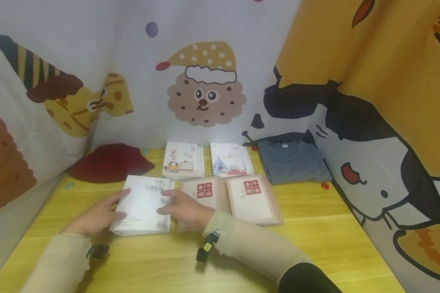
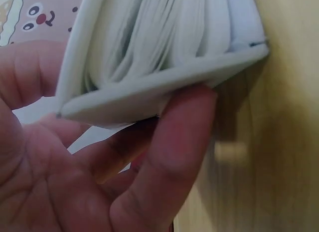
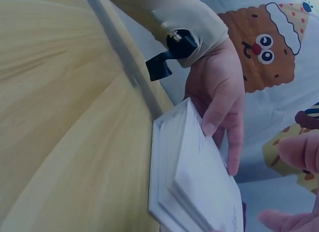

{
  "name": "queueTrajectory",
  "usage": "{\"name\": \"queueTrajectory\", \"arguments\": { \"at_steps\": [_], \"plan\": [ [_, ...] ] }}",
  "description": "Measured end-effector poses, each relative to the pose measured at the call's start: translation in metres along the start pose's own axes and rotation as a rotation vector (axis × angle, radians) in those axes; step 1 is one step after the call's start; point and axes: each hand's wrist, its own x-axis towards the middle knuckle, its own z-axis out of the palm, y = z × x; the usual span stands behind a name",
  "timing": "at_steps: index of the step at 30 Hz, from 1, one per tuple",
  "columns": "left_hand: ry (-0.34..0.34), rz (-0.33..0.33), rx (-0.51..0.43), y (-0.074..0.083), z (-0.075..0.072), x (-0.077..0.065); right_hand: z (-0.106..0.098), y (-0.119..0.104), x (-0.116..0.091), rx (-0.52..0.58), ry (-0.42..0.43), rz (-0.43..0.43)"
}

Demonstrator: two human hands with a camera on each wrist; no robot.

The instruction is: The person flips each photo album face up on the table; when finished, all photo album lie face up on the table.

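A thick white book with dark lettering near its top lies tilted at the left front of the table. My left hand grips it along its left side, thumb and fingers spread over that edge; the pages fan between the covers in the left wrist view. Over the book's right edge reaches my right hand, its thumb and forefinger held apart. Those fingers appear at the right border of the right wrist view, away from the left hand's fingers. Beside the right hand lies a cream-and-pink book, partly covered by it.
A second cream-and-pink book lies to the right. Behind stand two white illustrated books, one with a room, one with a tent. A dark red hat sits back left, a folded grey-blue T-shirt back right. Printed curtains enclose the table.
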Motion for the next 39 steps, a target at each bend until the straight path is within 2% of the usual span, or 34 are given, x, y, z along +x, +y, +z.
{"name": "queueTrajectory", "arguments": {
  "at_steps": [7,13,16,21,26,36,39],
  "plan": [
    [0.031,0.006,0.031,0.009,0.000,0.000,-0.013,0.002,-0.006,-0.048,0.019,-0.073],
    [0.148,-0.030,-0.035,0.031,0.005,0.000,-0.033,-0.001,-0.021,-0.066,0.042,-0.112],
    [0.196,-0.001,-0.059,0.043,0.010,0.002,-0.044,0.001,-0.029,-0.089,0.061,-0.122],
    [0.224,0.082,-0.101,0.063,0.024,0.005,-0.061,0.005,-0.040,-0.077,0.121,-0.128],
    [0.189,0.147,-0.165,0.081,0.041,0.008,-0.078,0.009,-0.053,-0.096,0.182,-0.124],
    [0.017,0.150,-0.327,0.097,0.078,0.019,-0.101,0.026,-0.074,-0.137,0.273,-0.111],
    [-0.033,0.128,-0.364,0.099,0.090,0.021,-0.105,0.031,-0.078,-0.122,0.281,-0.090]
  ]
}}
